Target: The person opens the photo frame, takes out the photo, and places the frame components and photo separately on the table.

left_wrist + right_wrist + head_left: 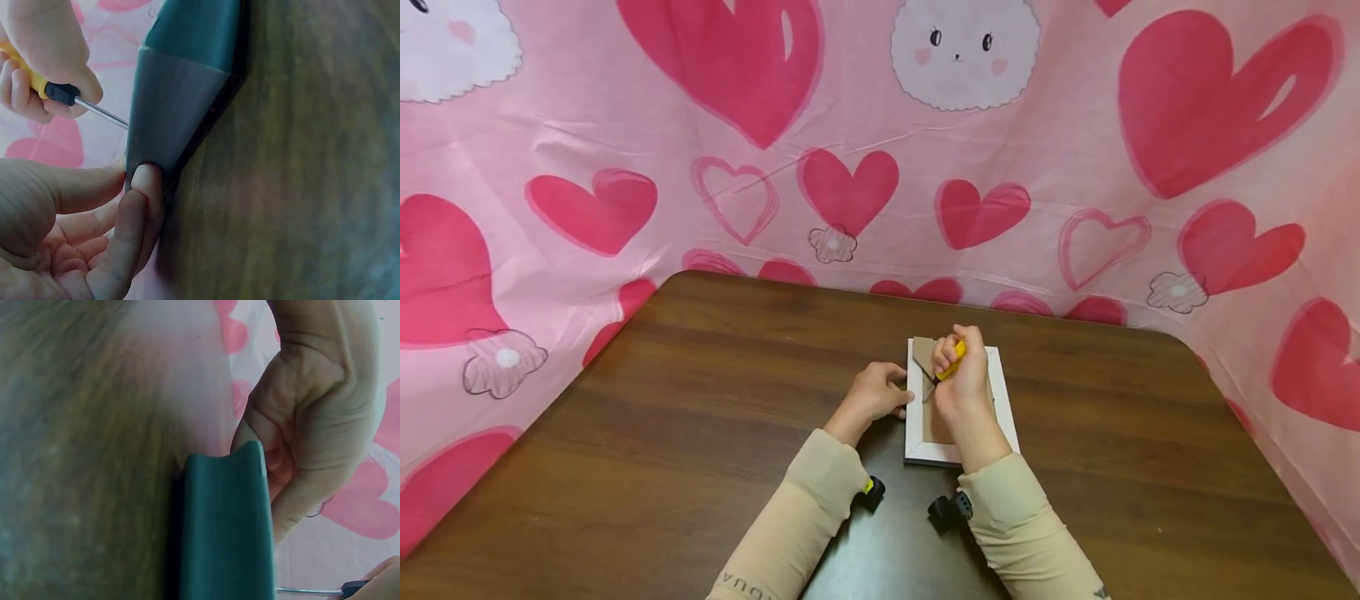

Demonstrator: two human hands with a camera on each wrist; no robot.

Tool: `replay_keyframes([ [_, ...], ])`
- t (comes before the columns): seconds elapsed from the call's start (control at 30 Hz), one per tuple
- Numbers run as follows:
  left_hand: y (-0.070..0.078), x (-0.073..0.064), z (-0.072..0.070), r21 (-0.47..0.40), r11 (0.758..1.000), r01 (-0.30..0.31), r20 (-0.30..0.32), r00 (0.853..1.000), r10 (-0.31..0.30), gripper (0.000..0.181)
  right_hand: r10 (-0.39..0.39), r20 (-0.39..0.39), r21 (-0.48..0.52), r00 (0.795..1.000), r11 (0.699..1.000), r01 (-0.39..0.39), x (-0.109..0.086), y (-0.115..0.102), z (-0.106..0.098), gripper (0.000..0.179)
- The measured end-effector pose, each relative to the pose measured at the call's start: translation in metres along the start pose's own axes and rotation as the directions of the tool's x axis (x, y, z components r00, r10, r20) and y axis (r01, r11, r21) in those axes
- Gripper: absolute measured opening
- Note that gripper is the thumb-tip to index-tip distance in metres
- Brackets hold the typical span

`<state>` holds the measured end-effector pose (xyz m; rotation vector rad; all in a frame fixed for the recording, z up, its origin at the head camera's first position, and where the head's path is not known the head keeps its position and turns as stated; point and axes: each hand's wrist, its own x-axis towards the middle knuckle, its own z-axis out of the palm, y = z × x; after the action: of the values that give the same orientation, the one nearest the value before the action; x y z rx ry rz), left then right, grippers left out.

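A picture frame lies back side up on the table, its white border around a brown backing board. My left hand holds its left edge; in the left wrist view the thumb is at the back rim and curled fingers press the dark side. My right hand grips the yellow-and-black handle of a screwdriver. The metal shaft slants down to the left inner edge of the border; in the left wrist view the frame's side hides its tip. A brown flap shows at the backing's upper left.
The brown wooden table has rounded far corners. A pink cloth with hearts hangs behind it and at both sides. Small black wrist cameras are worn at both sleeves, close above the tabletop.
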<state>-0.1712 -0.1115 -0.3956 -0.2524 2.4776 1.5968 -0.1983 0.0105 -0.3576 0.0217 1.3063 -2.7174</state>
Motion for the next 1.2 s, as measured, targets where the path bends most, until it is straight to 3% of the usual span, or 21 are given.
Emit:
replay_keyframes([
  [0.23,-0.002,0.002,-0.002,-0.04,0.999,0.006,0.011,1.0,-0.005,0.039,-0.006,0.02,-0.053,1.0,0.999,0.007,0.001,0.004,0.01,0.044],
  [0.8,0.0,0.0,-0.002,0.016,1.0,-0.019,-0.011,1.0,0.019,0.034,0.008,-0.037,-0.138,0.999,0.99,-0.013,0.004,0.009,0.024,0.045],
  [1.07,-0.002,0.0,-0.003,-0.107,0.994,0.023,0.032,0.999,-0.02,0.039,0.134,0.121,-0.208,0.984,0.972,-0.107,0.012,-0.003,0.015,0.052],
  [1.2,-0.003,0.0,-0.004,-0.102,0.995,0.018,0.044,0.999,-0.013,0.039,0.204,0.132,-0.221,0.97,0.96,-0.171,0.017,-0.01,0.012,0.057],
])
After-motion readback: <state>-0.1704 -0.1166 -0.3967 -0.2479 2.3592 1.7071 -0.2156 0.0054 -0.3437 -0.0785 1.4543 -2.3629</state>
